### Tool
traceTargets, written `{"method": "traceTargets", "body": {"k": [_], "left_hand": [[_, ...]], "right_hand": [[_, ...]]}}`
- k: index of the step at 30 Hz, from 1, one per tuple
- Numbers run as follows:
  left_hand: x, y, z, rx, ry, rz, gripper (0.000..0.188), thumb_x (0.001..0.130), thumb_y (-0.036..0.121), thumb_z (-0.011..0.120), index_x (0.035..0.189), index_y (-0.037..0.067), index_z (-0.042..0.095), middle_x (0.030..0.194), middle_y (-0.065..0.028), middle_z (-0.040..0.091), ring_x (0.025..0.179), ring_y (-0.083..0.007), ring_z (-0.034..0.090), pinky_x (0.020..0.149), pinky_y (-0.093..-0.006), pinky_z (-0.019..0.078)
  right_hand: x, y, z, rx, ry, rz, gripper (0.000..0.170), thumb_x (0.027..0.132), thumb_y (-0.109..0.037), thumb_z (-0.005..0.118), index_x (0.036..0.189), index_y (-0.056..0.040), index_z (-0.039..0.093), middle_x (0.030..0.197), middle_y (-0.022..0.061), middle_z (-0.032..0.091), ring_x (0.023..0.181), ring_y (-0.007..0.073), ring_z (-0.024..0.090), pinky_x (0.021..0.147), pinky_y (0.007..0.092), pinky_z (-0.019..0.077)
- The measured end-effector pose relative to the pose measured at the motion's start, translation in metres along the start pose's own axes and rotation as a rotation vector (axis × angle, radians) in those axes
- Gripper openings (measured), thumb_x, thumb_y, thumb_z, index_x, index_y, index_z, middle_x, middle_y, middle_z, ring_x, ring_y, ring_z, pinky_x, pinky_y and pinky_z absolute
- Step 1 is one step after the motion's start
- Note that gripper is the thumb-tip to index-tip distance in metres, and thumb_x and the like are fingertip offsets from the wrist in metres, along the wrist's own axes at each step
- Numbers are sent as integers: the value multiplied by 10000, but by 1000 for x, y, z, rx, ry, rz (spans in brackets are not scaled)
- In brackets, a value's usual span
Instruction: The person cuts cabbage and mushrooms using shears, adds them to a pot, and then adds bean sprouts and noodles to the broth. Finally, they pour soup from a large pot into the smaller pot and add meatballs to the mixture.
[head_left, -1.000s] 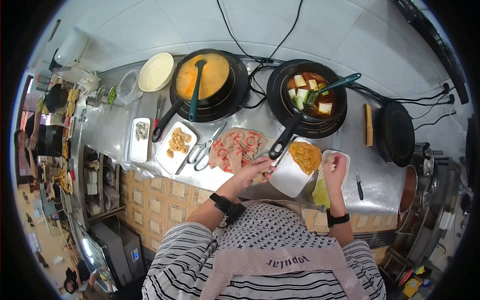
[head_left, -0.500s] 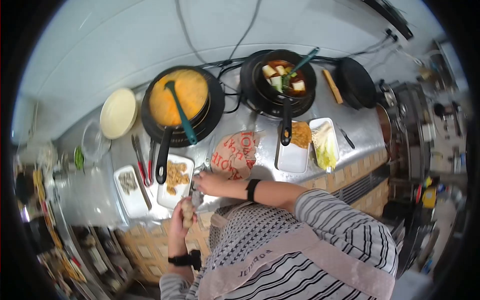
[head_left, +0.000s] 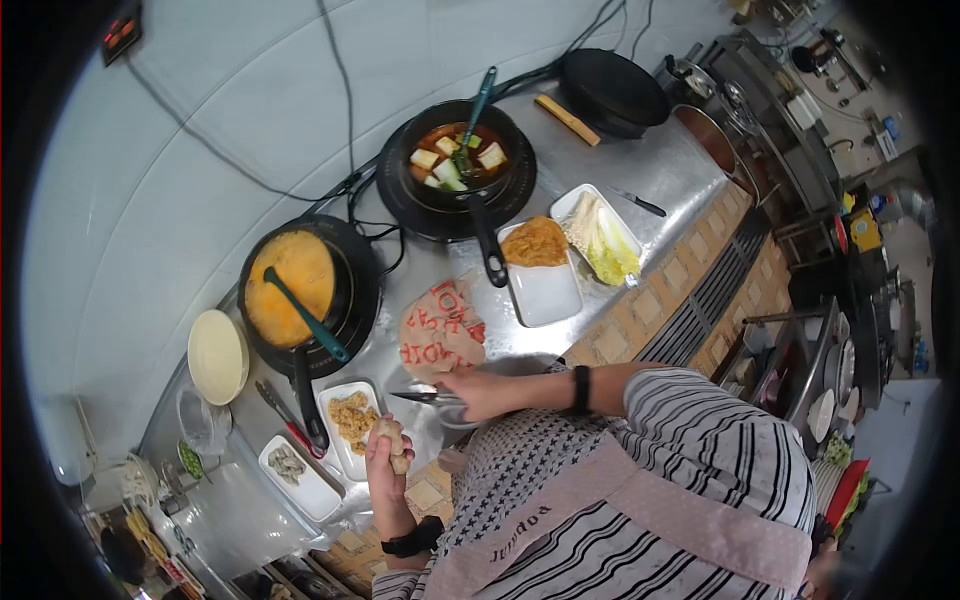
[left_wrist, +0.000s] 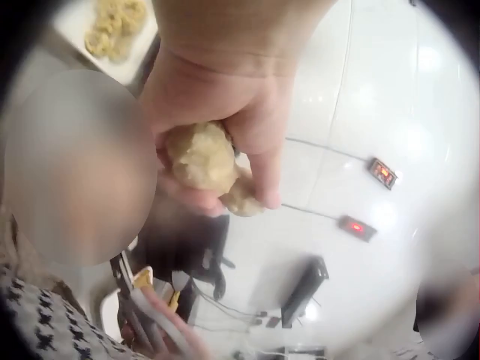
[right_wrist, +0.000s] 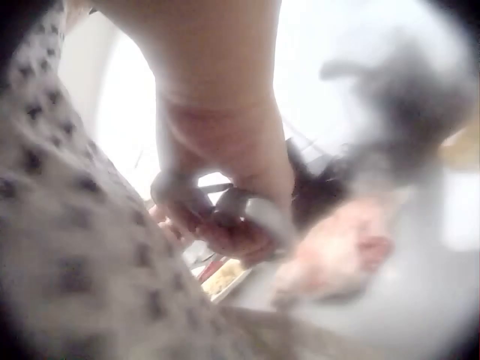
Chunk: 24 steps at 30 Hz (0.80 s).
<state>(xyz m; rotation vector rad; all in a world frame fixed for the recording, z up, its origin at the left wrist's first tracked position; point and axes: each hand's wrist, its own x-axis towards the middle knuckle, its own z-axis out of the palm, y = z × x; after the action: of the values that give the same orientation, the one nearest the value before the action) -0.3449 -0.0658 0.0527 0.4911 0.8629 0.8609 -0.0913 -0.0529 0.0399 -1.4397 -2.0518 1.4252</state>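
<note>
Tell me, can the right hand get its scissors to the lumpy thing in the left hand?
Probably yes. In the head view, the right hand holds the scissors close to the pale lumpy thing in the left hand, and nothing seems to lie between them.

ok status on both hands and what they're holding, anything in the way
Left hand gripping pale lumpy piece. Right hand holding scissors. Nothing seen between scissors and piece.

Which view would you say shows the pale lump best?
The left wrist view: the lump is large, gripped by the left hand. The head view shows it small; in the right wrist view, I cannot identify it.
</note>
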Motion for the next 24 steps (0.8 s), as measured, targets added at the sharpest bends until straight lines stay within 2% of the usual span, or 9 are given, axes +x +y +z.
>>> {"method": "traceTargets", "body": {"k": [2,4,7,10,13,16,19,20,24], "left_hand": [[15,7,30,48,-36,1,450,798,273,667,1163,91,478,965,-64,548,726,-148,560,551,-247,459],[36,9,55,59,-130,-5,471,788,272,678,1175,94,476,965,-65,550,729,-148,561,552,-246,459],[66,23,120,88,-126,2,561,784,298,677,1249,93,439,976,-66,555,728,-141,563,543,-245,455],[111,42,184,142,-140,24,599,800,317,652,1292,89,399,975,-56,556,719,-127,561,528,-240,449],[155,55,234,264,-202,125,496,833,233,605,1271,99,416,980,-40,549,720,-116,539,545,-214,437],[188,60,277,299,-103,90,442,849,145,567,1267,96,434,1016,-25,554,761,-93,520,568,-193,431],[214,61,309,314,-103,55,453,857,138,562,1290,82,444,1030,11,571,763,-61,523,577,-187,435],[224,60,312,340,-96,60,460,855,142,571,1293,85,443,1031,8,574,766,-69,532,582,-194,437],[246,60,322,471,-25,152,350,809,144,644,1114,64,492,898,-3,580,740,-78,545,575,-211,431]], "right_hand": [[-52,-16,-67,190,-278,220,697,693,-123,637,1307,-34,321,1102,208,526,1008,311,536,864,363,432],[-106,25,-82,413,-169,305,748,682,-145,700,1325,-57,327,1034,140,569,966,256,547,830,345,440],[-171,61,-110,506,98,196,744,683,-221,754,1295,-32,376,962,88,585,830,181,559,709,308,451],[-191,84,-139,897,234,249,687,725,-246,752,1272,-31,397,868,18,539,746,89,501,630,237,415],[-182,84,-185,1007,243,284,624,775,-309,704,1251,-33,410,799,-16,476,683,41,429,586,191,368],[-161,83,-219,917,279,197,627,793,-404,661,1231,-27,419,878,49,535,769,115,507,669,242,421],[-119,97,-238,547,363,-30,670,799,-478,620,1229,-7,413,993,141,563,918,221,548,789,311,437],[-107,94,-250,496,328,-12,739,779,-523,619,1230,22,403,1106,210,543,1052,292,519,885,349,405],[-66,90,-274,449,287,3,842,727,-603,621,1219,48,415,1115,210,545,1042,281,529,880,330,408]]}}
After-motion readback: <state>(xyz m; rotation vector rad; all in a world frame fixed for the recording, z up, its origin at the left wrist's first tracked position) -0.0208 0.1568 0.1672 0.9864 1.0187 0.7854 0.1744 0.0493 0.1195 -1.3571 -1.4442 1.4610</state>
